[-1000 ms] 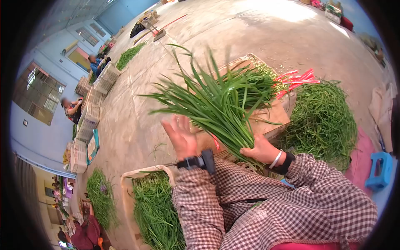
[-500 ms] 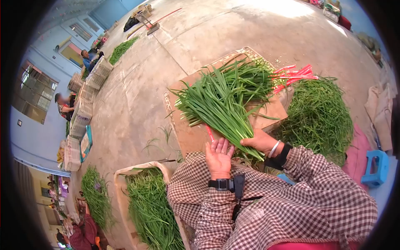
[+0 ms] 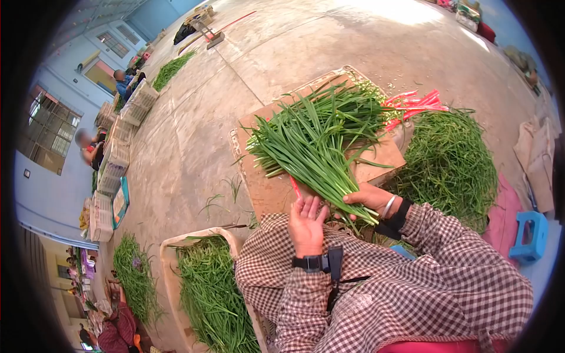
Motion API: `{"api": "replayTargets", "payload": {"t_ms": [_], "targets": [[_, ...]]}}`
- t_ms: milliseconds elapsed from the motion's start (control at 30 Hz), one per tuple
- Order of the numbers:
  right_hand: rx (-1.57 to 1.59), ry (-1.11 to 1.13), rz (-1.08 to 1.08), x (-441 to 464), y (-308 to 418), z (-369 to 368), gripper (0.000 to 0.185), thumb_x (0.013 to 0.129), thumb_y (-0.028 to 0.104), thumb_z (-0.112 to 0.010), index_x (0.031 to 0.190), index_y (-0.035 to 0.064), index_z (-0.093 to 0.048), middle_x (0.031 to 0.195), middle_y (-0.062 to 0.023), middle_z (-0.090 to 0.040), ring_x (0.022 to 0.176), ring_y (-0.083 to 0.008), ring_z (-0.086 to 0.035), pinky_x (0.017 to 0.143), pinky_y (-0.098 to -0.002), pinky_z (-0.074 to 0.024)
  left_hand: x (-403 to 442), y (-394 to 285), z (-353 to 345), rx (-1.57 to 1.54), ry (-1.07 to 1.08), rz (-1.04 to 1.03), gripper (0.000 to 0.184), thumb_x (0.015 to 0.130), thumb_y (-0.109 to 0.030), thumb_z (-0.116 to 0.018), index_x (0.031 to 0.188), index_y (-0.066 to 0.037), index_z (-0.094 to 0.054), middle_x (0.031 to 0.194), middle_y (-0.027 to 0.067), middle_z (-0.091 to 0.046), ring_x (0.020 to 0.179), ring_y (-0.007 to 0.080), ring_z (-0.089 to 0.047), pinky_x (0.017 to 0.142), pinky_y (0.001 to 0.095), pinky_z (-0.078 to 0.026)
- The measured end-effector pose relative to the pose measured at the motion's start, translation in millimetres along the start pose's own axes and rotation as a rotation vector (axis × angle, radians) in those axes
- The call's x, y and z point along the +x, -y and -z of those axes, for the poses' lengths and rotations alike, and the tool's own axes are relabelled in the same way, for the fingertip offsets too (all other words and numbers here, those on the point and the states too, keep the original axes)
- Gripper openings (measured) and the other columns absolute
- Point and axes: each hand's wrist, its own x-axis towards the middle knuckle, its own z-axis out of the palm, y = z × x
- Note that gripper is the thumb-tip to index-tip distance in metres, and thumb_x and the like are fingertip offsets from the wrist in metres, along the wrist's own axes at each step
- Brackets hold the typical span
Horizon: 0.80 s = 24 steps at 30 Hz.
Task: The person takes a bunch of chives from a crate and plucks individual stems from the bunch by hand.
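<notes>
A bunch of long green stalks (image 3: 312, 167) lies slantwise over the brown board (image 3: 268, 194), its pale cut ends pointing toward my lap. My right hand (image 3: 371, 202) is closed around the bunch near those ends. Palm up and fingers apart, my left hand (image 3: 307, 226) rests just beside the lower stalks with nothing in it. A red strip (image 3: 295, 187) shows on the board between my left fingers and the bunch. More leaves lie behind the held bunch, and red and white strips (image 3: 415, 107) lie at the board's right corner.
A loose heap of greens (image 3: 450, 167) is on the right, near a blue stool (image 3: 528, 236). At the lower left a pale crate (image 3: 170, 265) holds more greens. People sit beside white crates (image 3: 112, 167) along the left wall. A dustpan (image 3: 216, 39) stands farther off.
The raised bunch has come down onto the board, and its leaves are no longer spread in the air. My left hand has moved right and down, close to the stalks.
</notes>
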Motion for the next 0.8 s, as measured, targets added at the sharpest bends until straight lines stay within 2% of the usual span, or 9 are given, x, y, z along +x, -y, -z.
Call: {"api": "replayTargets", "payload": {"t_ms": [100, 167, 233, 400, 500, 533, 700, 767, 800], "targets": [[0.119, 0.123, -0.150, 2, 5, 23, 0.041, 0.088, 0.012, -0.053, 0.123, -0.0042, -0.040, 0.104, -0.0214, -0.060, 0.078, -0.0239, -0.065, 0.054, -0.0251, -0.0535, -38, -5, -9, 0.168, -0.028, -0.164, 0.030, 0.091, -0.017, -0.049, 0.115, -0.002, -0.041, 0.110, 0.0134, -0.051, 0.112, 0.0327, -0.049, 0.093, 0.0525, -0.041], [0.143, 0.121, -0.085, -1, 10, 13, 0.040, 0.088, 0.013, -0.052, 0.123, -0.0035, -0.040, 0.100, -0.0253, -0.062, 0.067, -0.0191, -0.064, 0.054, -0.0240, -0.0531, -56, -6, -9, 0.246, -0.007, -0.044, 0.030, 0.090, -0.013, -0.051, 0.115, -0.001, -0.040, 0.106, 0.0131, -0.054, 0.106, 0.0326, -0.055, 0.086, 0.0477, -0.048], [0.115, 0.075, -0.100, -1, 16, 6, 0.025, 0.088, 0.014, -0.055, 0.104, -0.0050, -0.053, 0.083, -0.0129, -0.063, 0.056, -0.0155, -0.060, 0.051, -0.0261, -0.0528, -70, 0, -22, 0.232, 0.110, 0.131, 0.029, 0.089, -0.009, -0.051, 0.116, -0.001, -0.041, 0.100, 0.0125, -0.056, 0.103, 0.0327, -0.058, 0.079, 0.0434, -0.052], [-0.170, 0.030, -0.021, 1, 24, -7, 0.019, 0.085, 0.009, -0.056, 0.099, -0.0032, -0.055, 0.077, -0.0099, -0.062, 0.053, -0.0153, -0.059, 0.049, -0.0261, -0.0502, -51, 30, -5, 0.046, 0.417, 0.482, 0.019, 0.091, -0.007, -0.047, 0.110, -0.004, -0.051, 0.091, 0.0073, -0.058, 0.085, 0.0178, -0.059, 0.076, 0.0337, -0.050], [-0.325, -0.019, -0.028, -11, 39, -12, 0.025, 0.085, 0.014, -0.058, 0.105, -0.0007, -0.054, 0.083, -0.0073, -0.062, 0.059, -0.0120, -0.059, 0.050, -0.0236, -0.0495, -55, 30, 5, -0.146, 0.323, 0.540, 0.019, 0.092, -0.008, -0.048, 0.109, -0.004, -0.053, 0.085, 0.0035, -0.058, 0.078, 0.0128, -0.056, 0.074, 0.0286, -0.047], [-0.309, -0.016, -0.010, -9, 39, -8, 0.024, 0.085, 0.013, -0.058, 0.105, -0.0009, -0.054, 0.083, -0.0069, -0.062, 0.061, -0.0122, -0.060, 0.050, -0.0234, -0.0492, -62, 29, 6, -0.251, 0.312, 0.542, 0.028, 0.091, -0.007, -0.049, 0.119, -0.002, -0.046, 0.091, 0.0112, -0.062, 0.079, 0.0187, -0.060, 0.073, 0.0311, -0.048], [-0.380, -0.073, 0.086, -19, 50, -21, 0.024, 0.084, 0.012, -0.058, 0.103, -0.0018, -0.054, 0.081, -0.0080, -0.061, 0.062, -0.0122, -0.059, 0.051, -0.0247, -0.0487, -78, 7, -32, -0.216, 0.535, 0.370, 0.036, 0.090, -0.003, -0.049, 0.124, 0.001, -0.042, 0.099, 0.0159, -0.062, 0.081, 0.0191, -0.061, 0.075, 0.0317, -0.048], [-0.876, -0.118, 0.445, -17, 50, -19, 0.022, 0.080, 0.009, -0.057, 0.097, -0.0042, -0.053, 0.076, -0.0082, -0.060, 0.062, -0.0126, -0.059, 0.052, -0.0265, -0.0485, -57, 7, -38, 0.465, 0.355, 0.023, 0.038, 0.087, 0.001, -0.048, 0.124, -0.002, -0.043, 0.099, 0.0081, -0.061, 0.082, 0.0164, -0.059, 0.077, 0.0321, -0.049], [-0.872, -0.135, 0.409, -19, 53, -25, 0.024, 0.076, 0.010, -0.058, 0.094, -0.0052, -0.053, 0.072, -0.0099, -0.059, 0.061, -0.0149, -0.059, 0.054, -0.0301, -0.0487, -40, 10, -32, 0.392, 0.312, 0.065, 0.036, 0.086, -0.001, -0.047, 0.122, -0.002, -0.044, 0.103, 0.0071, -0.060, 0.089, 0.0187, -0.058, 0.083, 0.0371, -0.048]]}}
